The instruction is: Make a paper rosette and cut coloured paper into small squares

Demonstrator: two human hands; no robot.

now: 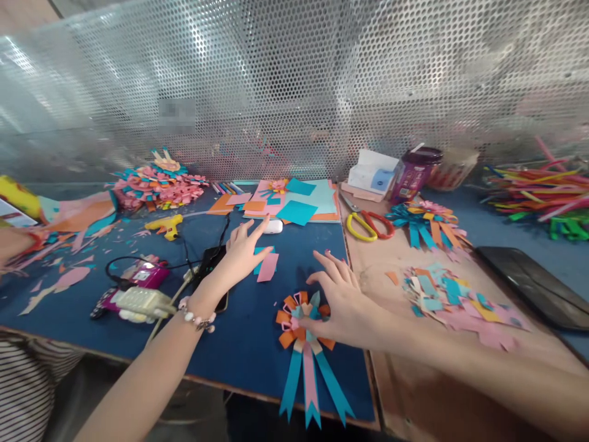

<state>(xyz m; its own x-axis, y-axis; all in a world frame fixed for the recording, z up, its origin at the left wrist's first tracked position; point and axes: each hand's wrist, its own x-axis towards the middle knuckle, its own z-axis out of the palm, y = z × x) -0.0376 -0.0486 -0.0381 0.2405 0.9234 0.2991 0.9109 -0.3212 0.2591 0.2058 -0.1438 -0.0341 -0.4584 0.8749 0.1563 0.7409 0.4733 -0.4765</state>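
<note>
My left hand (pixel 243 248) hovers over the blue table with fingers spread, just above small pink and teal paper pieces (pixel 267 265). It holds nothing and wears a bead bracelet at the wrist. My right hand (pixel 338 298) lies open with fingers spread, resting on the right side of a paper rosette (pixel 301 331) made of orange, pink and teal loops. Long teal and pink ribbon tails hang from the rosette toward the table's front edge.
A yellow glue gun (pixel 166 225), a phone with cables (pixel 209 264), a power strip (pixel 140 302), stacked coloured paper (pixel 299 202), red-and-yellow scissors (pixel 368 224), finished rosettes (pixel 156 181), paper scraps (pixel 455 301), a purple jar (pixel 414 172) and a dark tablet (pixel 529 282) surround my hands. A perforated metal screen (pixel 294 80) stands behind. Another person's arm (pixel 13 242) is at far left.
</note>
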